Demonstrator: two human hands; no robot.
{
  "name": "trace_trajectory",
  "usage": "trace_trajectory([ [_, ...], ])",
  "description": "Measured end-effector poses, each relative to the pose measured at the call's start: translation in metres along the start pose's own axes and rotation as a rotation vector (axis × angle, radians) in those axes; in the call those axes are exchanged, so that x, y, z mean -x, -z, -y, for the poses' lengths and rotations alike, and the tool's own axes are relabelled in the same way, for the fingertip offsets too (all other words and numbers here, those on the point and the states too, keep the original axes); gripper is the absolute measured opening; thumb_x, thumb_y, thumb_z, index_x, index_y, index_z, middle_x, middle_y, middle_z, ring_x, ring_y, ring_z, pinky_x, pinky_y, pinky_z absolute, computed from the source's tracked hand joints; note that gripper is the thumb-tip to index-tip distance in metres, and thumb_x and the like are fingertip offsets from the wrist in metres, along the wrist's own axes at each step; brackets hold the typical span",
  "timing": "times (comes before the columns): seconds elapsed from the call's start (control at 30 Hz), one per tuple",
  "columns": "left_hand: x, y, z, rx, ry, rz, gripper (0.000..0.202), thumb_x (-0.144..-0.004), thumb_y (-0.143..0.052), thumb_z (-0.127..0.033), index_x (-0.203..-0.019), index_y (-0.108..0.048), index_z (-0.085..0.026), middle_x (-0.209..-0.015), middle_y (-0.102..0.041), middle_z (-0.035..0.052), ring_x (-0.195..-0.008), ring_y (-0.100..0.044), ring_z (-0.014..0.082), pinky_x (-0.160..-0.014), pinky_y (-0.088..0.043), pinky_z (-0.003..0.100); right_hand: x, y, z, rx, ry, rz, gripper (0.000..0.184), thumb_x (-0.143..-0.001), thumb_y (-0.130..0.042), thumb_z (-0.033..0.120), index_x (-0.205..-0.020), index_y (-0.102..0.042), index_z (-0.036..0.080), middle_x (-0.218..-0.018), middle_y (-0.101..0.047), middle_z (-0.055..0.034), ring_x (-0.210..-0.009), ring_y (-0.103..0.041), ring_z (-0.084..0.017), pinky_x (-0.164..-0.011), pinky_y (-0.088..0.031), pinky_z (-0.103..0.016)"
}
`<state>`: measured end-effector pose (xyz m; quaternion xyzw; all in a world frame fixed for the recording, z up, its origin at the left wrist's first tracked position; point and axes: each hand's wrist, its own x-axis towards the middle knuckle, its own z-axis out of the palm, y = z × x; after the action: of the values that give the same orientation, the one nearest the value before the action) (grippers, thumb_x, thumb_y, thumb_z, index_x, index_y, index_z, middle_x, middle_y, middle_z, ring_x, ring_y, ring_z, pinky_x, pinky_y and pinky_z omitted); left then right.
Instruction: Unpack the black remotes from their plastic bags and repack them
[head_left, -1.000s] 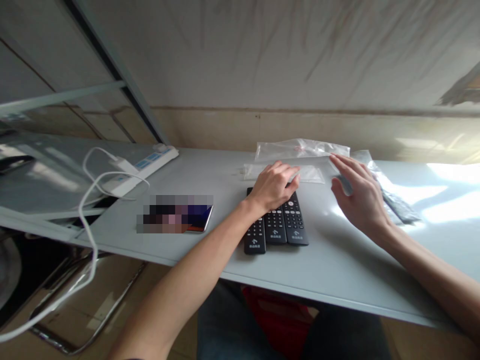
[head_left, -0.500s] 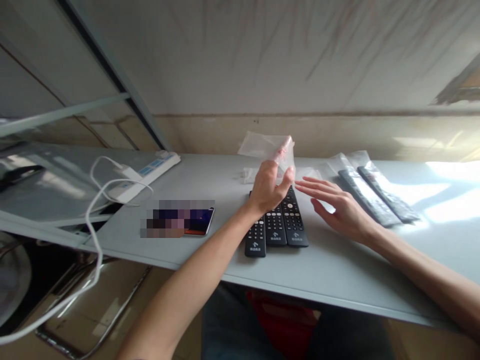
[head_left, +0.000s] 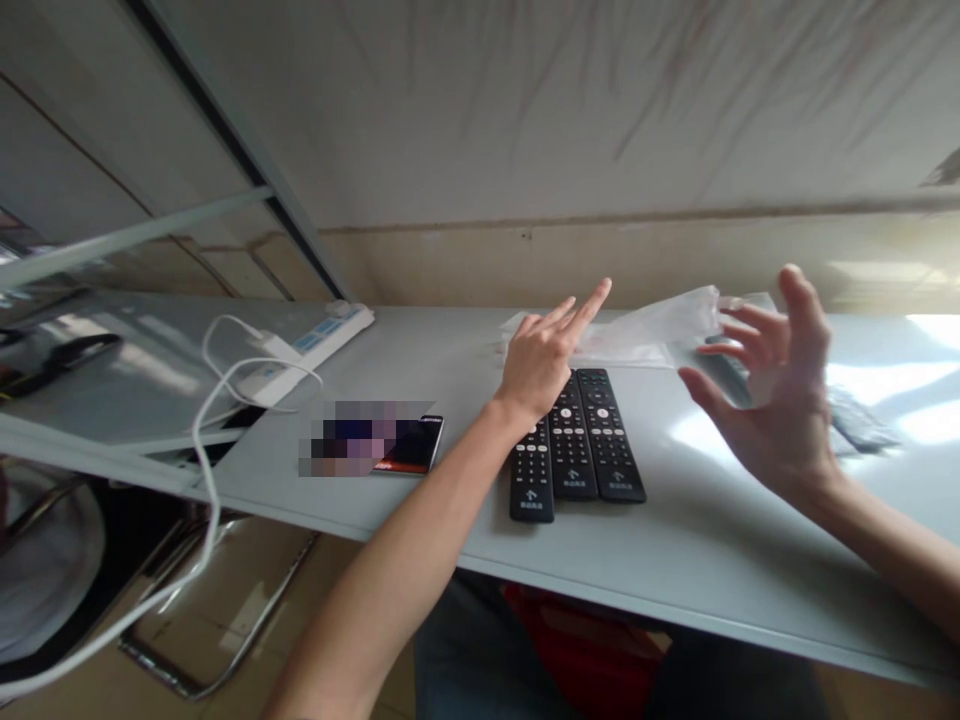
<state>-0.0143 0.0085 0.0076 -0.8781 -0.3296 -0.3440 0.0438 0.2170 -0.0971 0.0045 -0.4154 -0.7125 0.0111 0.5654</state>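
Observation:
Three black remote controls [head_left: 576,447] lie side by side on the grey table [head_left: 697,540]. My left hand [head_left: 541,362] hovers over their far ends, index and middle fingers stretched out, the other fingers pinching one end of a clear plastic bag [head_left: 651,324]. The bag stretches rightward just above the table to my right hand [head_left: 776,400]. That hand is raised, with fingers spread and slightly curled, its fingertips at the bag's other end. More flat clear bags [head_left: 516,330] lie behind my left hand.
A phone [head_left: 412,447] lies left of the remotes. A white power strip [head_left: 319,334] with a white cable [head_left: 214,420] sits at the far left. Bagged remotes [head_left: 862,428] lie behind my right hand. A metal shelf frame [head_left: 135,235] stands left, a wall behind.
My left hand lowered the bag and swung it to the right. My right hand rose from the table and turned up to meet the bag's free end. The view shifted slightly left.

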Motion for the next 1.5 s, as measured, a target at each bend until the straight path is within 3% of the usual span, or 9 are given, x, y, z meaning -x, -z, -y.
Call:
trace_trajectory([
  [0.3, 0.003, -0.007, 0.003, 0.121, 0.176, 0.160, 0.081, -0.088, -0.043, 0.009, -0.164, -0.047, -0.020, -0.134, -0.078, 0.0082, -0.129, -0.072, 0.0223, -0.111, -0.055, 0.046, 0.007, -0.004, -0.019, 0.028, -0.132, 0.047, 0.097, -0.091, -0.081, 0.027, -0.171, -0.028, 0.043, -0.156, -0.058, -0.0122, -0.129, -0.068, -0.035, -0.101, -0.064, -0.059],
  [0.47, 0.001, -0.006, -0.002, 0.106, 0.194, 0.197, 0.069, -0.091, -0.047, 0.007, -0.155, -0.059, -0.015, -0.125, -0.081, 0.0112, -0.126, -0.074, 0.0238, -0.109, -0.056, 0.044, 0.007, 0.000, -0.019, 0.054, -0.203, 0.023, 0.089, -0.092, -0.079, 0.025, -0.169, -0.036, 0.036, -0.118, -0.076, -0.0081, -0.111, -0.074, -0.030, -0.105, -0.059, -0.056],
  [0.63, -0.001, -0.001, -0.009, -0.038, 0.147, 0.147, 0.050, -0.093, -0.054, 0.000, -0.136, -0.074, -0.016, -0.131, -0.079, 0.0135, -0.127, -0.072, 0.0281, -0.112, -0.054, 0.049, 0.008, 0.000, -0.010, 0.185, -0.179, 0.100, 0.029, -0.096, -0.074, 0.028, -0.126, -0.074, 0.030, -0.103, -0.076, -0.0041, -0.092, -0.074, -0.025, -0.088, -0.060, -0.046],
  [0.7, -0.001, 0.001, -0.009, -0.064, 0.121, 0.139, 0.044, -0.093, -0.056, -0.002, -0.130, -0.076, -0.014, -0.130, -0.079, 0.0145, -0.133, -0.068, 0.0294, -0.115, -0.052, 0.050, 0.008, 0.000, -0.007, 0.214, -0.134, 0.134, 0.009, -0.099, -0.071, 0.029, -0.104, -0.078, 0.028, -0.104, -0.076, -0.0044, -0.091, -0.072, -0.023, -0.083, -0.058, -0.042],
  [0.97, 0.002, 0.000, -0.014, 0.007, -0.085, 0.237, 0.048, -0.091, -0.055, 0.000, -0.134, -0.073, -0.014, -0.151, -0.068, 0.0115, -0.157, -0.045, 0.0278, -0.129, -0.039, 0.051, 0.000, 0.004, -0.008, 0.244, -0.189, -0.017, 0.010, -0.094, -0.076, 0.031, -0.091, -0.077, 0.022, -0.098, -0.072, -0.0047, -0.088, -0.069, -0.021, -0.078, -0.055, -0.037],
  [1.1, 0.002, 0.001, -0.020, 0.042, -0.164, 0.312, 0.040, -0.103, -0.061, -0.019, -0.142, -0.069, -0.018, -0.159, -0.062, 0.0085, -0.161, -0.038, 0.0272, -0.134, -0.029, 0.052, 0.002, 0.001, -0.007, 0.152, -0.288, -0.025, 0.012, -0.098, -0.072, 0.033, -0.096, -0.074, 0.021, -0.095, -0.072, -0.0033, -0.084, -0.071, -0.018, -0.074, -0.057, -0.033],
  [1.2, 0.000, 0.002, -0.017, 0.052, -0.194, 0.333, 0.037, -0.110, -0.057, -0.038, -0.135, -0.073, -0.017, -0.150, -0.068, 0.0093, -0.158, -0.042, 0.0290, -0.133, -0.030, 0.052, 0.003, -0.003, -0.001, 0.024, -0.328, -0.059, 0.013, -0.101, -0.070, 0.034, -0.101, -0.072, 0.021, -0.091, -0.074, -0.0028, -0.081, -0.075, -0.017, -0.078, -0.061, -0.034],
  [1.33, -0.002, 0.001, -0.009, 0.036, -0.144, 0.299, 0.029, -0.111, -0.052, -0.025, -0.124, -0.077, -0.017, -0.131, -0.078, 0.0076, -0.141, -0.058, 0.0273, -0.120, -0.044, 0.047, 0.000, -0.004, 0.008, -0.125, -0.306, -0.205, 0.012, -0.102, -0.071, 0.033, -0.105, -0.070, 0.022, -0.089, -0.074, -0.0026, -0.077, -0.077, -0.018, -0.072, -0.064, -0.035],
  [1.5, -0.001, -0.001, -0.003, 0.035, -0.033, 0.161, 0.034, -0.112, -0.046, -0.018, -0.136, -0.071, -0.017, -0.126, -0.079, 0.0085, -0.118, -0.071, 0.0231, -0.104, -0.053, 0.042, -0.006, -0.003, 0.013, -0.221, -0.339, -0.304, 0.016, -0.098, -0.077, 0.036, -0.104, -0.068, 0.023, -0.094, -0.071, -0.0033, -0.074, -0.077, -0.018, -0.063, -0.066, -0.034],
])
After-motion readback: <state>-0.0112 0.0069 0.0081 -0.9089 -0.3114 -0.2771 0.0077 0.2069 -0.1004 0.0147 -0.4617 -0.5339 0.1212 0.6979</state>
